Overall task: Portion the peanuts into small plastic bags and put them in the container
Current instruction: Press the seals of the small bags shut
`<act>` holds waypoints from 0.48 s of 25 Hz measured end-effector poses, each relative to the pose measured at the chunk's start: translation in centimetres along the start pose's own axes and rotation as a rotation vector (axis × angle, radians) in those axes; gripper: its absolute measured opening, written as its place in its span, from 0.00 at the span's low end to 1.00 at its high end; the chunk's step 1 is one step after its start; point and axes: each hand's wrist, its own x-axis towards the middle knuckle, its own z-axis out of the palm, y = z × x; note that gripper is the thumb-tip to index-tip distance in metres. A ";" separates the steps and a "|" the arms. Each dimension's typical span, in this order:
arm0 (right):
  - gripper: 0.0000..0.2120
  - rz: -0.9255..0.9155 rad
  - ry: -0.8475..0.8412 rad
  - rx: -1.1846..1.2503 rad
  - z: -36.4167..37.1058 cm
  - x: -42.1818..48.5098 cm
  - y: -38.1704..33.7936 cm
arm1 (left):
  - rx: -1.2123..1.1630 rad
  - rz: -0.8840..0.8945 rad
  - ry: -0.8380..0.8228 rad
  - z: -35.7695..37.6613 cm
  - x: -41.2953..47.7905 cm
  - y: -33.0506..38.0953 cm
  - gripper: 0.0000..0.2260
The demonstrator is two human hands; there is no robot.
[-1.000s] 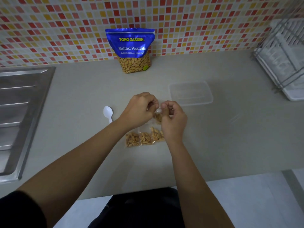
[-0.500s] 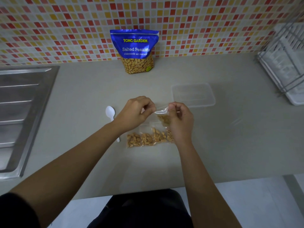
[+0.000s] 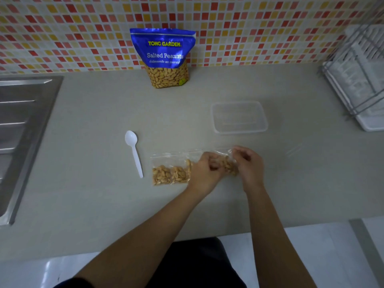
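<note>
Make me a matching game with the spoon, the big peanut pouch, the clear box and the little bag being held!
Things: 1 white spoon; 2 Salted Peanuts pouch; 3 clear container; 4 small bag.
Places: a pinched by left hand and right hand; b standing against tiled wall; c left of filled bags; d just beyond the hands.
Pairs: 1-c, 2-b, 3-d, 4-a.

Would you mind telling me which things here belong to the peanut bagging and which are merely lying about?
Job: peanut pouch, white spoon, filled bags, clear container, small bag pinched between left hand and right hand.
Lying about: sink, dish rack.
</note>
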 end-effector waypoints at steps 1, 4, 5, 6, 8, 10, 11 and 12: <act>0.06 -0.004 0.037 -0.057 -0.2 0.4 0.3 | 0.067 0.015 0.002 0.7 0.0 0.2 0.13; 0.08 -0.012 0.054 -0.185 -0.4 1.7 0.5 | 0.350 0.121 0.032 2.1 0.7 0.6 0.12; 0.08 -0.007 0.043 -0.212 -0.3 2.0 0.6 | 0.445 0.156 0.038 2.4 0.9 0.6 0.12; 0.08 -0.003 0.033 -0.237 -0.2 2.4 0.8 | 0.521 0.175 0.038 2.7 1.0 0.6 0.11; 0.08 -0.007 0.017 -0.301 0.0 2.7 1.4 | 0.624 0.177 0.032 3.0 1.1 0.7 0.11; 0.09 -0.027 0.020 -0.356 0.1 2.9 1.8 | 0.683 0.177 0.029 3.1 1.3 0.7 0.12; 0.09 -0.036 0.028 -0.367 0.1 2.8 1.9 | 0.699 0.180 0.025 3.1 1.3 0.6 0.12; 0.09 -0.043 0.033 -0.372 0.1 2.7 1.8 | 0.701 0.187 0.021 3.0 1.3 0.6 0.13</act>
